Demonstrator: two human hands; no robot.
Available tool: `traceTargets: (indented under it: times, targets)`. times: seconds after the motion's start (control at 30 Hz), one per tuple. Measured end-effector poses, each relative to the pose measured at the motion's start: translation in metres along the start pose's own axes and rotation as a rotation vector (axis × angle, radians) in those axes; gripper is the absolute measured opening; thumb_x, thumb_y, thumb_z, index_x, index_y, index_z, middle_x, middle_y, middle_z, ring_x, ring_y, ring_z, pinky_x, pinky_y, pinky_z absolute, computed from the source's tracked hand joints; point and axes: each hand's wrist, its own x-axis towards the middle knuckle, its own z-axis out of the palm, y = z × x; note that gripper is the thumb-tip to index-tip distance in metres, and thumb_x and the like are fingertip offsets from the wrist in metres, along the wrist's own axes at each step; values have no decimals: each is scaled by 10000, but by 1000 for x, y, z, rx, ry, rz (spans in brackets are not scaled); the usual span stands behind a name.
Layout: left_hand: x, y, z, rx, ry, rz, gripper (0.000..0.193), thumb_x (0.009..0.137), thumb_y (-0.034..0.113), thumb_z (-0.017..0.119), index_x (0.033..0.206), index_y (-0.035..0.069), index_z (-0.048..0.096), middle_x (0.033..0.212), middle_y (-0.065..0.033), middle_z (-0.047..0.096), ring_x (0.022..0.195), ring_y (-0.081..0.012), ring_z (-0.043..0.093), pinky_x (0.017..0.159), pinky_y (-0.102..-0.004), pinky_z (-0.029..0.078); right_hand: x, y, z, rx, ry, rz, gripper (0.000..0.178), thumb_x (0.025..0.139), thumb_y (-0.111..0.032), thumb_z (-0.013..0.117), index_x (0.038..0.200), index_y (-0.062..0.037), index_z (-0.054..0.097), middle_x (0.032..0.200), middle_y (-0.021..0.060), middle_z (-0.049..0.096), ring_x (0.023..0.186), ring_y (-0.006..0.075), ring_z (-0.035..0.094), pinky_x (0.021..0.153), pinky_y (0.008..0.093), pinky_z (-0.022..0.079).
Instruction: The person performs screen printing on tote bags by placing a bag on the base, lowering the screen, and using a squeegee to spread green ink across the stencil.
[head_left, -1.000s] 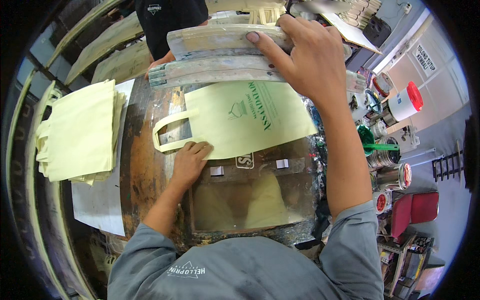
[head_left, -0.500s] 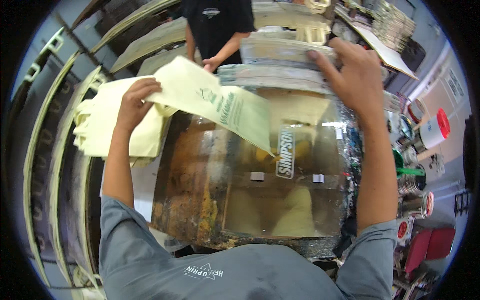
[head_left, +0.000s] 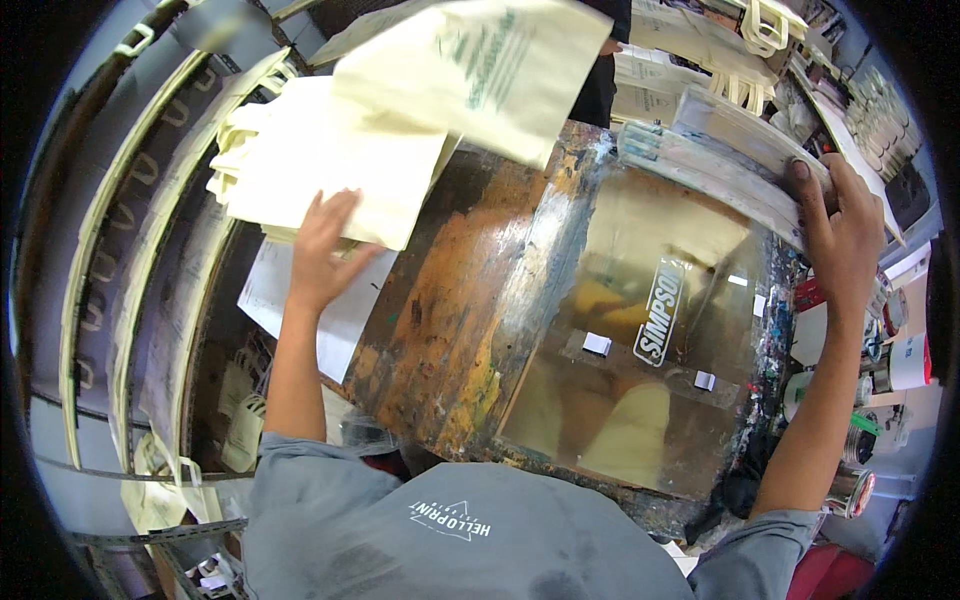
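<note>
My left hand (head_left: pixel 328 255) has its fingers and thumb apart at the near edge of a stack of plain cream cloth bags (head_left: pixel 300 160). Beyond it, a cream bag with green print (head_left: pixel 480 75) is spread in the air, away from my fingers. Another person's hand (head_left: pixel 612 47) shows at that bag's far right corner; whether it grips the bag is unclear. My right hand (head_left: pixel 845 225) is closed round the right end of a raised, pale, stained printing frame (head_left: pixel 745 140). Below the frame lies a glossy board (head_left: pixel 620 400) with a lettered sticker (head_left: pixel 660 312).
The worktable (head_left: pixel 440 310) is paint-stained. White paper (head_left: pixel 330 315) sticks out under the bag stack. Drying racks (head_left: pixel 130 270) with bags curve along the left. Paint tins (head_left: pixel 905 362) crowd the right side. More bags (head_left: pixel 690 35) hang or lie at the back.
My left hand has let go of the printed bag and moved down to the stack. The bag has moved away to the back. My right hand stays on the frame; the view has turned left.
</note>
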Motion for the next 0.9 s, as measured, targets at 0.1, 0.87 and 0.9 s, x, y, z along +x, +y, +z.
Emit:
traceTargets:
  times: [0.1,0.87,0.9]
  targets:
    - [-12,26,2,125,-96,123,587,939,183,778,1499,125,614,1497,-130,648,1421,-362,578,1252,-584,380,6,6,2,45,-9,-31,572,1026,-587,646,1169,-41,737,971,224,723,941,417,682,840,483,497]
    - [5,339,186,-372,-456,389,545,980,31,539,1522,75,575,1505,-193,639,1402,-401,596,1236,-550,413,5,8,5,34,89,-140,624,997,-659,641,911,-48,736,791,151,708,772,362,681,776,483,459]
    - [6,362,200,-439,-392,408,537,978,37,541,1513,73,582,1494,-197,645,1397,-405,599,1227,-543,424,5,8,3,38,109,-154,628,990,-662,648,883,-49,731,776,146,705,761,360,680,771,485,463]
